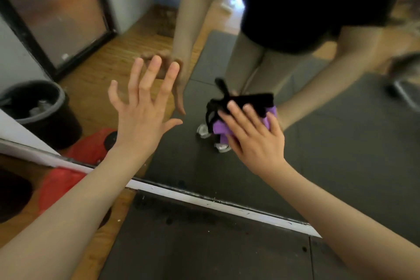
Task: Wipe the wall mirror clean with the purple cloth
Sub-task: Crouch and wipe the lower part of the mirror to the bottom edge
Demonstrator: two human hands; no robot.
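Note:
The wall mirror [341,143] fills most of the view, its lower edge running along a white strip [204,198]. My right hand [254,134] presses the purple cloth [219,127] flat against the glass with straight fingers; a black piece [247,101] of the cloth shows above the fingertips. My left hand [145,102] is spread wide, fingers straight, fingertips at the glass to the left of the cloth. The glass reflects a person in a black top, both arms and both hands.
A dark floor mat [204,245] lies below the mirror on a wooden floor [102,234]. A red object [61,184] sits at the left, by the mirror's edge. The reflection shows a black bin [45,111] and a black-framed panel [56,13].

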